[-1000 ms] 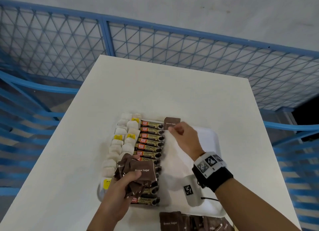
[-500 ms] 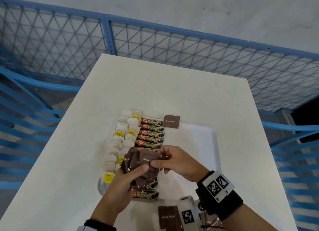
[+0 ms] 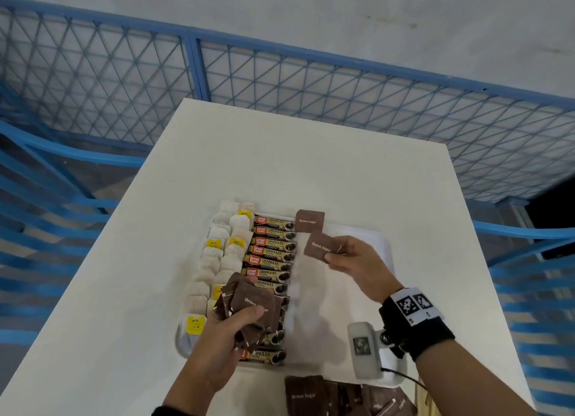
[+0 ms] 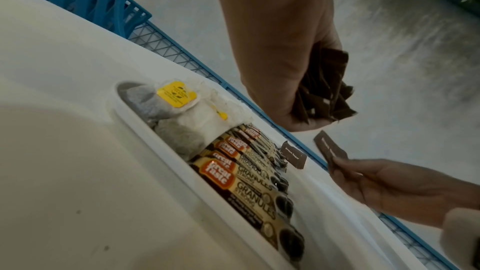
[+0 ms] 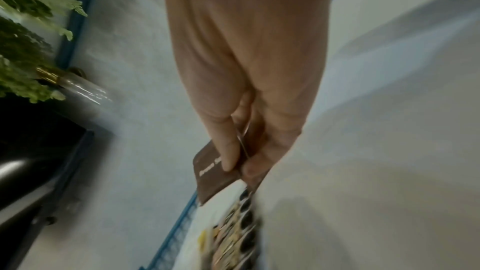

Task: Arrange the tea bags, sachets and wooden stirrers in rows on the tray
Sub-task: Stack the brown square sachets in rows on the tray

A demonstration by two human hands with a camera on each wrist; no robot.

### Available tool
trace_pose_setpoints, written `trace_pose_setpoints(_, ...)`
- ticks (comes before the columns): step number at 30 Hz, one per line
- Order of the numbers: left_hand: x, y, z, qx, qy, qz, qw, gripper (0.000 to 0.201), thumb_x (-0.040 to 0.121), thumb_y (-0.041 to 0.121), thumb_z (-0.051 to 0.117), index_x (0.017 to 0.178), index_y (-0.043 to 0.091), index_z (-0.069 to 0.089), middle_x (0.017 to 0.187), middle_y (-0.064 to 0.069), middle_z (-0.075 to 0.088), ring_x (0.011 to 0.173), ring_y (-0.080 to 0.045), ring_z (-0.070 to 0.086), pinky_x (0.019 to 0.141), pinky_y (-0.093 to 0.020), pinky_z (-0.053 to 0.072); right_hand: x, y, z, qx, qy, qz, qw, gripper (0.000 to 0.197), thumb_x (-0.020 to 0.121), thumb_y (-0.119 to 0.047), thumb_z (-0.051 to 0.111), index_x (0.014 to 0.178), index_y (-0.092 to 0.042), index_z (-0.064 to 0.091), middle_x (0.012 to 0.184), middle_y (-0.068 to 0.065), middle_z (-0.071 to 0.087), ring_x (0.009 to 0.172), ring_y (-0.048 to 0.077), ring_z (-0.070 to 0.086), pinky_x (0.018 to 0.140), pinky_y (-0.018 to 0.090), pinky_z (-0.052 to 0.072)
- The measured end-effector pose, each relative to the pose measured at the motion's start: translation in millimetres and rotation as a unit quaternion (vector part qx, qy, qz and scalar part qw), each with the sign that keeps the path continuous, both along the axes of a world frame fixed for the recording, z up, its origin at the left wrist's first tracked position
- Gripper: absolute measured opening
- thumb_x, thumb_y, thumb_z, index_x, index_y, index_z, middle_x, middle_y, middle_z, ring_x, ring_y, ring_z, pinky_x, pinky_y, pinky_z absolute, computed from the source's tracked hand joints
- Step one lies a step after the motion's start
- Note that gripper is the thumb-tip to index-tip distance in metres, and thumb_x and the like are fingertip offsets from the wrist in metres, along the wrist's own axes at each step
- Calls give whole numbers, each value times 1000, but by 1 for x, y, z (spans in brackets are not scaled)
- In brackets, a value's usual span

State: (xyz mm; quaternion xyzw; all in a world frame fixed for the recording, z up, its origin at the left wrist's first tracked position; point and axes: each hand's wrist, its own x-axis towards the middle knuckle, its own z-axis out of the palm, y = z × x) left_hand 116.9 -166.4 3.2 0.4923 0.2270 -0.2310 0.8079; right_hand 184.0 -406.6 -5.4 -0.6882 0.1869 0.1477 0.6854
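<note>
A white tray (image 3: 378,239) holds two rows of white tea bags (image 3: 217,253) with yellow tags on its left side. Beside them runs a row of coffee granule sachets (image 3: 270,261). One brown sugar sachet (image 3: 309,221) lies at the tray's far end. My right hand (image 3: 348,257) pinches a second brown sugar sachet (image 3: 320,246) just below it, above the tray. My left hand (image 3: 230,331) grips a bunch of brown sugar sachets (image 3: 253,303) over the near end of the granule row. In the left wrist view the bunch (image 4: 324,89) sticks out of my left hand (image 4: 285,65).
More brown sugar sachets (image 3: 311,395) lie on the white table (image 3: 280,154) at its near edge, right of my left forearm. A blue mesh fence (image 3: 280,82) surrounds the table on the far side and both sides.
My right hand left one sachet at the tray's far end, came back to the bunch in my left hand, took another sachet and carried it toward the far end.
</note>
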Motion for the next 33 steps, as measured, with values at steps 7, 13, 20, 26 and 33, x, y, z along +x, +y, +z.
trace_pose_setpoints(7,2,-2,0,6,-1,-17,1000,44,54,-4,76,94,13,68,82,-9,74,86,-28,65,75,-35,50,35,-41,-29,-199,-16,-112,974,29,76,-2,71,94,-18,54,73,0,62,72,19,60,74,28,49)
trace_pose_setpoints(13,4,-3,0,5,8,-6,1000,42,55,8,70,96,16,67,82,-8,74,85,-27,66,77,-36,49,48,-42,-34,-266,-16,-109,958,37,76,-13,73,102,-23,48,76,-2,61,81,19,60,78,32,47)
trace_pose_setpoints(20,5,-7,3,17,7,-12,1000,46,53,3,73,98,12,66,79,-8,74,77,-23,69,69,-33,50,51,-31,-29,-289,-41,-109,950,43,79,-7,70,114,-11,47,75,-1,55,78,18,53,57,14,36)
trace_pose_setpoints(26,8,-6,1,-9,-11,-21,1000,32,54,-1,75,81,18,75,81,-7,74,73,-18,71,65,-30,55,51,-30,-32,-316,-31,-111,942,48,78,-10,72,117,-11,45,89,7,56,82,19,53,60,20,36)
trace_pose_setpoints(33,8,-11,7,3,-11,-6,1000,22,77,-1,61,91,14,68,79,-5,74,70,-16,71,61,-29,55,38,-10,-19,-321,-81,-116,936,38,83,-15,67,115,-12,49,90,3,55,73,12,52,59,5,38)
